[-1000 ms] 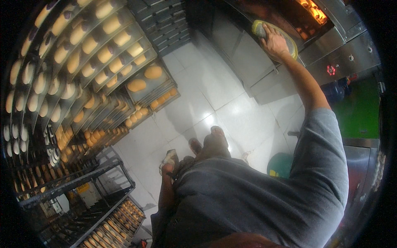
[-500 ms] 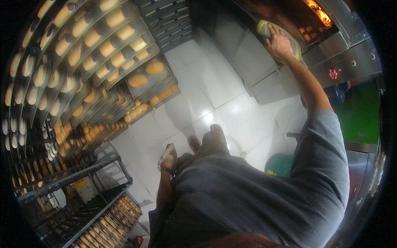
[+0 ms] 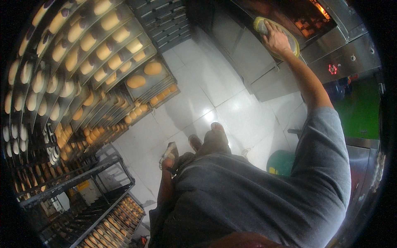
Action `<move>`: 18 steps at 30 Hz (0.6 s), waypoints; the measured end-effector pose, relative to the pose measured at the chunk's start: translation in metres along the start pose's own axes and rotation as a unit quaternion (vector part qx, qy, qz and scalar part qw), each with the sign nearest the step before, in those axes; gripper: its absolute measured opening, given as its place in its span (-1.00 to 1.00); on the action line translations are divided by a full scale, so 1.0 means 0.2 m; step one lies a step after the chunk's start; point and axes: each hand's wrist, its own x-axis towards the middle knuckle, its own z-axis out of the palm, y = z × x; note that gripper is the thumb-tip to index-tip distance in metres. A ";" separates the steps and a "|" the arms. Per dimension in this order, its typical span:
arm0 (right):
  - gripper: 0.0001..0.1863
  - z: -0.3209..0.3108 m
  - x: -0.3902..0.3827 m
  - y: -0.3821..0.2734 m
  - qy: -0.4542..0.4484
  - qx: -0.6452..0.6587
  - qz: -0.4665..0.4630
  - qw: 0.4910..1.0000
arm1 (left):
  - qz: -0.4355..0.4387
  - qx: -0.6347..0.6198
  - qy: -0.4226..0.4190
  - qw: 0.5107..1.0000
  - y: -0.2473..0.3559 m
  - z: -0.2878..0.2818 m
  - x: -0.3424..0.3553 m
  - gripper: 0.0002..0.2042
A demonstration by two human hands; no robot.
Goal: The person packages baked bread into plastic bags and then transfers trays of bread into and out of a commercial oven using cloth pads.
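At the upper right, my right hand (image 3: 276, 40) lies over a grey oval pad (image 3: 292, 39) with a yellow edge, its fingers curled on top of the pad. Hand and pad are at the front of the oven, just below its lit opening (image 3: 308, 27). What the pad rests against is hidden. My left arm hangs down beside my body. At its end my left hand (image 3: 168, 162) appears closed around a greyish-white and dark thing (image 3: 169, 151), too small and blurred to name.
Racks of trays with long, pale bread rolls (image 3: 104, 50) fill the left side. A black metal rack frame (image 3: 124, 169) stands lower left. A red knob (image 3: 332, 69) sticks out of the oven front. A green bin (image 3: 281, 162) and a green-topped counter (image 3: 362, 113) are at my right.
The whole view has shifted slightly. My right hand stays on the pad by the oven, and my left arm still hangs down.
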 end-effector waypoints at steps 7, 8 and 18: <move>-0.31 -0.01 0.00 -0.01 0.000 -0.009 -0.001 1.000 | 0.002 -0.001 -0.002 1.000 -0.02 0.02 0.01 -0.63; -0.31 -0.01 -0.01 -0.01 0.002 -0.012 0.001 1.000 | 0.002 0.001 -0.003 1.000 -0.02 0.02 0.00 -0.63; -0.32 -0.02 0.00 -0.03 0.000 -0.006 0.010 1.000 | 0.003 -0.001 -0.002 1.000 -0.03 0.06 0.01 -0.64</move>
